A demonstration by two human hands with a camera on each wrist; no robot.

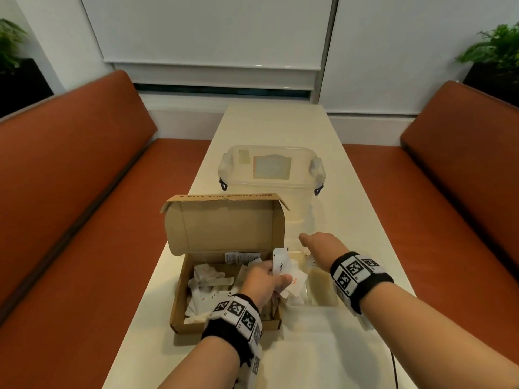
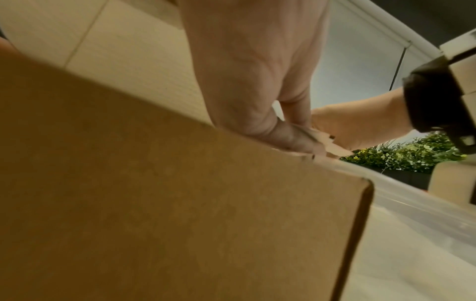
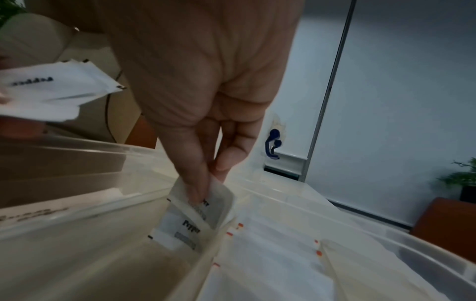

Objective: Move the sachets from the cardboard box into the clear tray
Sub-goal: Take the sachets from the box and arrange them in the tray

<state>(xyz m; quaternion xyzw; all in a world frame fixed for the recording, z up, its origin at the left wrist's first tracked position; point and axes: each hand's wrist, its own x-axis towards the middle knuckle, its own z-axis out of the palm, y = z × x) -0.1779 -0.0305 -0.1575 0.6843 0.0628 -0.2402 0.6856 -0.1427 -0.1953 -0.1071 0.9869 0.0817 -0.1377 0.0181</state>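
A person's right hand (image 3: 206, 126) pinches a small white paper sachet printed "Pepper" (image 3: 198, 209) between thumb and fingertips, lowering it into a compartment of the clear plastic divided tray (image 1: 314, 304), which sits on the pale table (image 1: 269, 127) just right of the open brown cardboard box (image 1: 224, 231). The left hand (image 1: 264, 282), at about 9 o'clock from the tray, grips a fanned bunch of white sachets (image 1: 283, 269) over the box's right edge, fingers curled around them.

The job looks partly done. Several sachets already lie in the tray: a few white ones along its left side and, in the right wrist view, a row of white packets with orange marks (image 3: 270, 244) in the neighbouring compartment. Many loose white sachets (image 1: 207, 284) remain scattered across the box floor, chiefly toward its left half, so most of the moving appears still to come.

At 12 o'clock from the box stands a lidded translucent plastic storage container with dark blue clips (image 1: 271, 169), well clear of the hands. Orange-brown bench seats (image 1: 84, 192) flank the table, and green potted plants (image 1: 497, 49) stand in the far corners. The box's raised lid (image 1: 224, 220) stands upright behind the sachets and does not appear to block the short path to the tray; the tray's dividers are the only likely snag.
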